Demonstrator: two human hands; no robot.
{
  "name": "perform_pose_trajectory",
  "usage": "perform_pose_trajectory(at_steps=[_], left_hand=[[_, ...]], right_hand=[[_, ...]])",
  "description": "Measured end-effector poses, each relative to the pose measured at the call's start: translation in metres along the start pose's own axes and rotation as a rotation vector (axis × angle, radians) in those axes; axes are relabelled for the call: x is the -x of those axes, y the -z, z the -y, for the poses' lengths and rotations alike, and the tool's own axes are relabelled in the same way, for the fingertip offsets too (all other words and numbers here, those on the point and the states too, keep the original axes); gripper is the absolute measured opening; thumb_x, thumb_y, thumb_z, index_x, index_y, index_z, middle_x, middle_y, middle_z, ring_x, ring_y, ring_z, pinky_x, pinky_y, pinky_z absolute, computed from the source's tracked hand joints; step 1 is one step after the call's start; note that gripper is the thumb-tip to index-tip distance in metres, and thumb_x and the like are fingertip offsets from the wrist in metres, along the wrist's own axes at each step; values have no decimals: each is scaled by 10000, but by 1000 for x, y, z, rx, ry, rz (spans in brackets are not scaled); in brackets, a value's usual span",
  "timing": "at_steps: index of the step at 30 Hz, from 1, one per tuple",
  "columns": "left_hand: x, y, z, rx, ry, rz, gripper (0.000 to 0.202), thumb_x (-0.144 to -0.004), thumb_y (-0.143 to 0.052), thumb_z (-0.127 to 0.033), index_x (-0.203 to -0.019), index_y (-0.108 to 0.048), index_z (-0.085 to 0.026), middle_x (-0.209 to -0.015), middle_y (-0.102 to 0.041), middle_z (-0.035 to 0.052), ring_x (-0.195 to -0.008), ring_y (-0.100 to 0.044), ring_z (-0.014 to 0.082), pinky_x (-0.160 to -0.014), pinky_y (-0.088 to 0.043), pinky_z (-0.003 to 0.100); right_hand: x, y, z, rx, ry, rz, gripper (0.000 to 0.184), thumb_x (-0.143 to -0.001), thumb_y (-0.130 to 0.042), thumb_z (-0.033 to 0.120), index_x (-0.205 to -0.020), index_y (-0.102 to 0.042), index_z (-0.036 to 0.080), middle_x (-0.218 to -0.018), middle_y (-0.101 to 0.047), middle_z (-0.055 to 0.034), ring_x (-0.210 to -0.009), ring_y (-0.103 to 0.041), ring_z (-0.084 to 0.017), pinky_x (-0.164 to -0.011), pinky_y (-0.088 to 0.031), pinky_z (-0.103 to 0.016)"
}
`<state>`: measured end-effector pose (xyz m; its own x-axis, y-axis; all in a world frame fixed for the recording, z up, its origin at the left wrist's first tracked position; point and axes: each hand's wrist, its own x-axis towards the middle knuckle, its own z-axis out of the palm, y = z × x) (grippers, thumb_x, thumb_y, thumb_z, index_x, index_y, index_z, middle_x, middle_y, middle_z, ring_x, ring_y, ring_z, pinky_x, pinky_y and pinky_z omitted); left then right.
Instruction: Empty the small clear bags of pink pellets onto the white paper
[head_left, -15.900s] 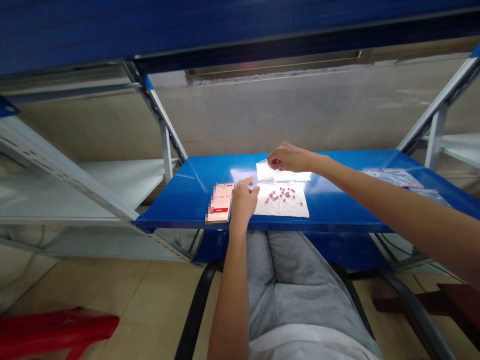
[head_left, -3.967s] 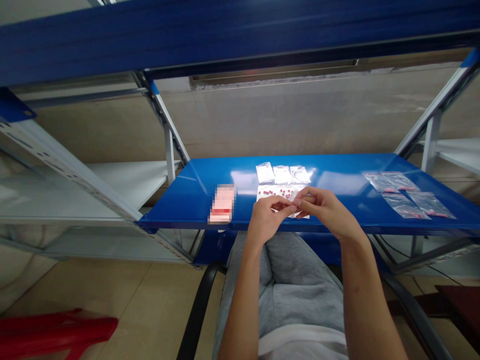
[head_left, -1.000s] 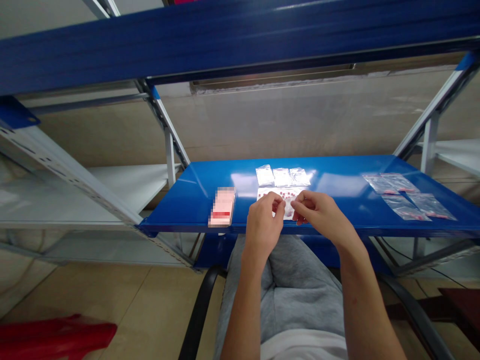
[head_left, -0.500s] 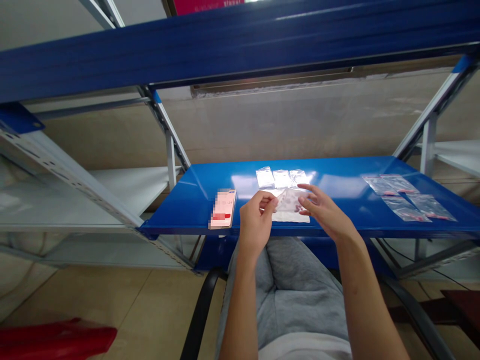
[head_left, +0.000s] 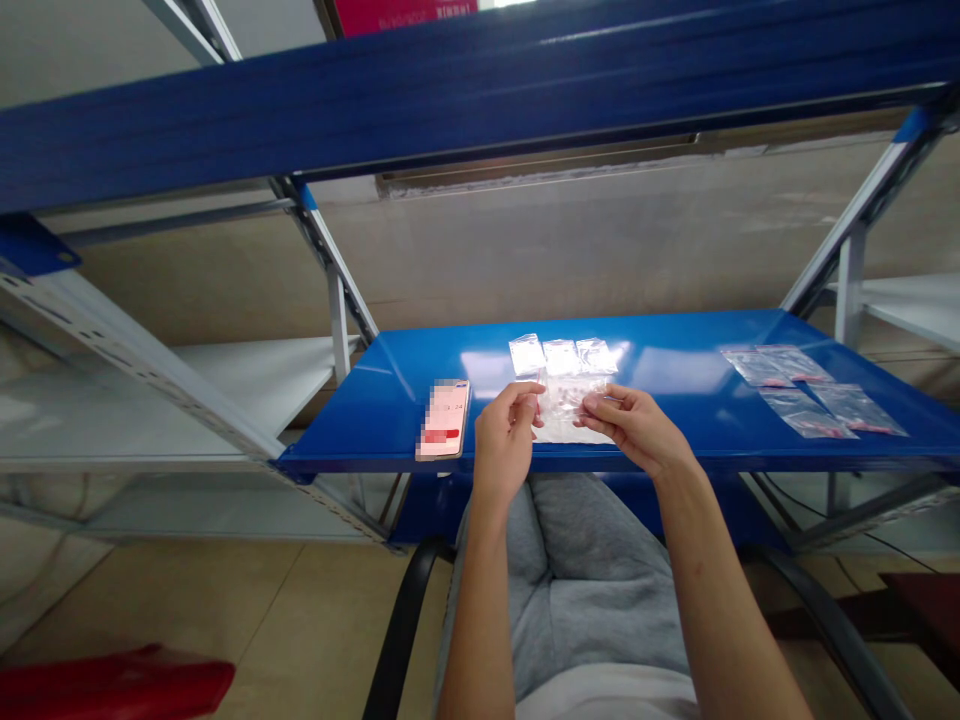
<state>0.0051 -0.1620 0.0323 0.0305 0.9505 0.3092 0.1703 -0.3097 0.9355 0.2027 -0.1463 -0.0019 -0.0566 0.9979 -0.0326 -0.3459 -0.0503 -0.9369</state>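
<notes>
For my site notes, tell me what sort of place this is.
Probably a storeroom or small workshop: a blue shelf serves as a bench, with metal rack posts beside it and small plastic bags laid out.

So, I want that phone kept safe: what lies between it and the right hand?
In the head view, going right from the phone: blue table, the left hand, then a clear bag the right hand pinches over a white sheet.

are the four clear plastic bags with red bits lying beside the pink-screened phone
No, the bags lie right of the right hand, while the phone lies left of the left hand.
</notes>
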Motion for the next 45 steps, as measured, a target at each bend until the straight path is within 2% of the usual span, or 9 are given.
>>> perform_pose_trajectory(at_steps=[5, 10, 19, 25, 29, 33, 36, 39, 45], left_hand=[[0, 4, 2, -124, 48, 5, 322, -928, -634, -477, -995, -764, -191, -877, -726, 48, -776, -647, 165, -674, -484, 258], [-3, 2, 7, -207, 17, -74, 149, -850, -730, -321, -849, -777, -180, -845, -730, 34, -755, -622, 153, -745, -493, 277], [-1, 0, 4, 86, -2, -72, 159, -785, -791, -353, -814, -812, -199, -801, -728, 24, -744, -623, 157, -704, -493, 280], [-11, 4, 8, 77, -14, -150, 160, -797, -775, -342, -848, -813, -195, -874, -743, 37, -800, -633, 153, -746, -502, 268], [-35, 12, 23, 141, 92, -108, 277, -807, -740, -317, -1057, -770, -202, -857, -705, 20, -665, -581, 106, -589, -440, 218], [-61, 18, 41, 123, 122, -194, 311, -833, -664, -273, -1129, -723, -197, -843, -676, 19, -603, -540, 93, -496, -357, 195], [-75, 17, 53, -38, 61, -183, 332, -848, -632, -220, -1165, -727, -190, -1012, -723, 58, -659, -596, 105, -560, -433, 209], [-84, 12, 66, -167, 74, -140, 378, -855, -600, -139, -1209, -729, -160, -1114, -747, 90, -687, -634, 117, -653, -498, 239], [-94, -1, 87, -365, 88, -101, 393, -852, -625, -94, -1219, -752, -158, -1131, -778, 108, -777, -710, 175, -824, -559, 306]], right_hand=[[-1, -1, -2, 0, 6, 0, 451, -554, -994, 454, -764, -716, 168, -795, -735, -34, -772, -757, -196, -885, -634, -351], [-1, -5, -3, 12, -11, 17, 465, -547, -992, 451, -770, -704, 162, -792, -743, -46, -781, -764, -215, -896, -632, -377], [-2, -12, -6, 32, 67, -37, 430, -572, -968, 481, -754, -702, 196, -770, -742, -35, -804, -766, -225, -864, -639, -356], [-17, -17, 13, 92, 112, 6, 452, -558, -972, 485, -739, -689, 183, -768, -752, -52, -767, -762, -210, -839, -642, -350], [-57, -15, 44, 311, 184, 76, 393, -627, -953, 434, -727, -678, 172, -763, -757, -65, -737, -756, -202, -786, -647, -342], [-103, -20, 65, 726, 201, 111, 246, -718, -897, 220, -665, -669, 145, -648, -709, -55, -624, -737, -196, -647, -622, -302], [-127, -29, 68, 1029, 214, 158, 194, -743, -830, 83, -649, -666, 130, -634, -690, -49, -549, -711, -175, -536, -557, -245], [-139, -40, 66, 1229, 235, 239, 186, -750, -790, 35, -652, -660, 127, -631, -671, -36, -520, -685, -149, -494, -505, -214], [-139, -63, 62, 1482, 281, 340, 234, -744, -728, -22, -610, -634, 144, -624, -670, -48, -584, -692, -179, -572, -498, -255]])
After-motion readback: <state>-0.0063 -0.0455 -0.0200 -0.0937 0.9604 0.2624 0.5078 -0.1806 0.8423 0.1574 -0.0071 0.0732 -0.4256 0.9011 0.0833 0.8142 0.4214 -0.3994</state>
